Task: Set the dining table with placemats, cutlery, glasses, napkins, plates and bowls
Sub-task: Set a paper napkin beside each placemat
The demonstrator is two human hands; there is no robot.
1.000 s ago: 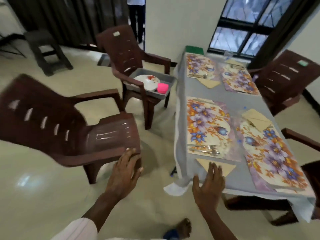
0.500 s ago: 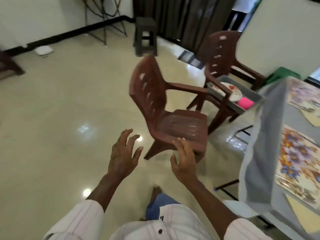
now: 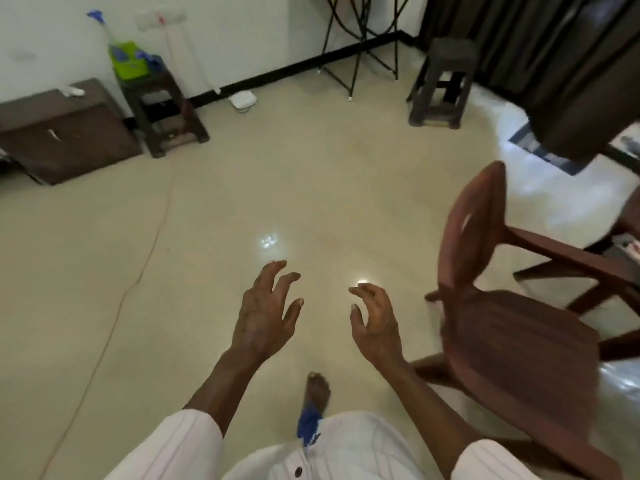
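View swings left, off dining table: table, placemats, cutlery, napkins gone from frame, likely past right edge. Left hand (image 3: 266, 317) and right hand (image 3: 375, 323) empty, fingers loosely spread and half-curled, above floor (image 3: 242, 202). Brown chair (image 3: 519, 341) near right hand, untouched. Probably turning to fetch plates, bowls, glasses.

The glossy beige floor (image 3: 242, 188) carries a brown plastic chair (image 3: 519, 341) at right, a dark stool (image 3: 443, 84) by the curtain (image 3: 526, 36), and a second stool (image 3: 166, 109) beside a low cabinet (image 3: 62, 133) at left. A flat white box (image 3: 243, 98) and a thin cord (image 3: 138, 271) lie on it.
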